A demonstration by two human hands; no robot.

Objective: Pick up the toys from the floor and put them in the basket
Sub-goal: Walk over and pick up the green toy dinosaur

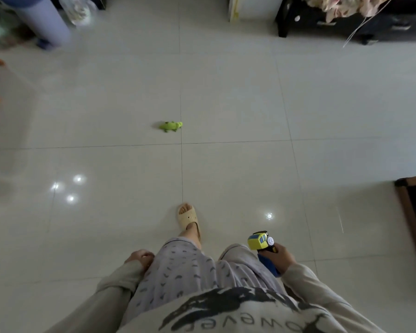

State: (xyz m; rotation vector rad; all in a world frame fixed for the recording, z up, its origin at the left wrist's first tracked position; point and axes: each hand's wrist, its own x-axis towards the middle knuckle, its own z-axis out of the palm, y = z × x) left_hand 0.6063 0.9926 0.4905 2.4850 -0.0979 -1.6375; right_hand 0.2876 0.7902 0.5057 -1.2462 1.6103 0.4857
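Observation:
A small green crocodile toy (pixel 170 126) lies on the pale tiled floor, well ahead of my feet. My right hand (pixel 283 259) hangs at my side, shut on a yellow and blue toy truck (pixel 259 241) whose cab points forward. My left hand (pixel 141 257) rests by my left thigh with its fingers curled and nothing in it. No basket is in view.
My foot in a beige slipper (pixel 189 217) steps forward. A dark cabinet (pixel 346 22) with cloth on top stands at the far right. A blue cylinder (pixel 43 22) and a clear bag (pixel 78 10) stand far left; a wood-framed edge (pixel 411 212) is on the right.

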